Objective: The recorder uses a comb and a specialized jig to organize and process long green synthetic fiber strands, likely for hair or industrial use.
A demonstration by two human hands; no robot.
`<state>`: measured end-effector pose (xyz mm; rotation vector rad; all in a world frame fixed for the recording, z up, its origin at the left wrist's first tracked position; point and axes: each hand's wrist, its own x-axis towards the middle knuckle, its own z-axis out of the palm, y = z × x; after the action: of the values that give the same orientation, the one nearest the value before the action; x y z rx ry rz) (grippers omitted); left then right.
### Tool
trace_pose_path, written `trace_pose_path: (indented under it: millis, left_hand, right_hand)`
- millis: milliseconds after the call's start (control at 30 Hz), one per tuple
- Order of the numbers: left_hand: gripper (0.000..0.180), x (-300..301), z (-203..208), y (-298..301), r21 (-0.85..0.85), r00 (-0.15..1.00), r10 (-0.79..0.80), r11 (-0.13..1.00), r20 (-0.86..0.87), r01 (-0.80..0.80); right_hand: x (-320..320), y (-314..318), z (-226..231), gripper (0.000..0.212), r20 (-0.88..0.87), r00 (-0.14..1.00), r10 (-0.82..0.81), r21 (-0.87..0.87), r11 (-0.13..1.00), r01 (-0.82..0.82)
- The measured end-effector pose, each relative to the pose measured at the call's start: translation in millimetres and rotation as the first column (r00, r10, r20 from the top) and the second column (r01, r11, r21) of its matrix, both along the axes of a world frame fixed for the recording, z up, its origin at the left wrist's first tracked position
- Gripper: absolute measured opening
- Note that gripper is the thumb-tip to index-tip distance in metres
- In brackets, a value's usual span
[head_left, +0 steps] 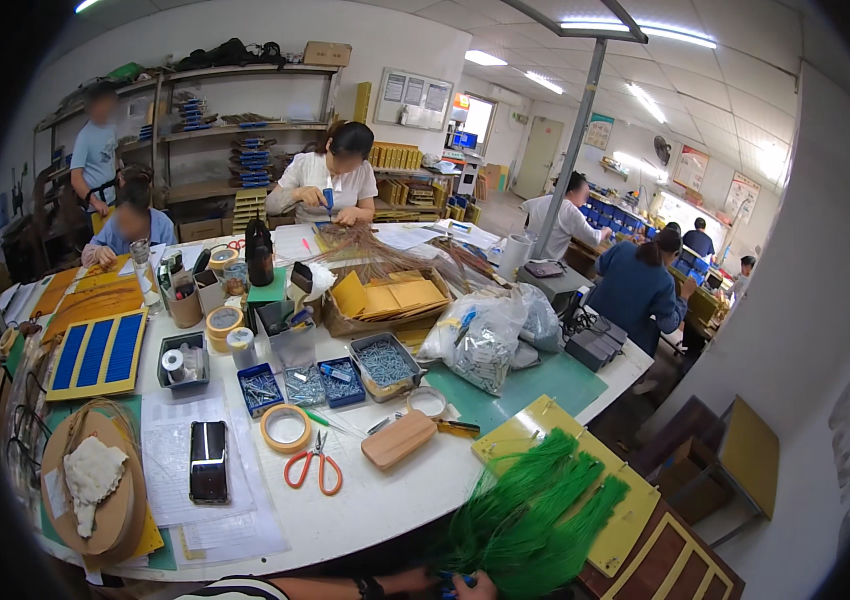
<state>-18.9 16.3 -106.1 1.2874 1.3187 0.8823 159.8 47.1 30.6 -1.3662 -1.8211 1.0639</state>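
Observation:
At the lower edge, my left hand (417,580) comes in from the left, with a dark band at its wrist. Its fingers are bent toward a small blue piece (461,581), and what they grip is hard to see. My right hand (480,588), cut off by the picture's edge, closes on that blue piece. Just above both hands, long bright green wires (530,510) fan out in bunches. They lie partly over a yellow board (613,530) with small pegs, to the right of the white table.
Near me on the table (365,510) lie orange-handled scissors (313,465), a wooden block (399,440), tape (286,428) and a phone (209,462). Screw boxes (385,362), plastic bags (485,340) and a carton of yellow pieces (390,297) stand farther back. Several people work beyond.

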Motion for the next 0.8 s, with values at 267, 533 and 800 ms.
trace_pose_path:
  millis: [267,533,800]
  left_hand:
    - [0.047,1.6,16.9,-10.4,-0.05,1.0,-0.005,0.999,0.029,0.006]
    - [0.038,0.6,26.5,-8.8,-0.038,0.993,0.113,0.993,0.035,-0.112]
    - [0.042,4.9,57.3,-13.1,0.15,0.997,0.055,0.987,0.06,-0.064]
  right_hand:
    - [4.9,8.3,-22.9,0.036,0.06,0.997,0.046,0.128,0.99,-0.053]
    - [15.0,0.7,1.3,0.048,-0.076,0.997,0.025,-0.19,0.981,-0.039]
    - [16.8,8.7,-7.2,0.048,0.083,0.986,0.146,-0.106,0.985,-0.136]
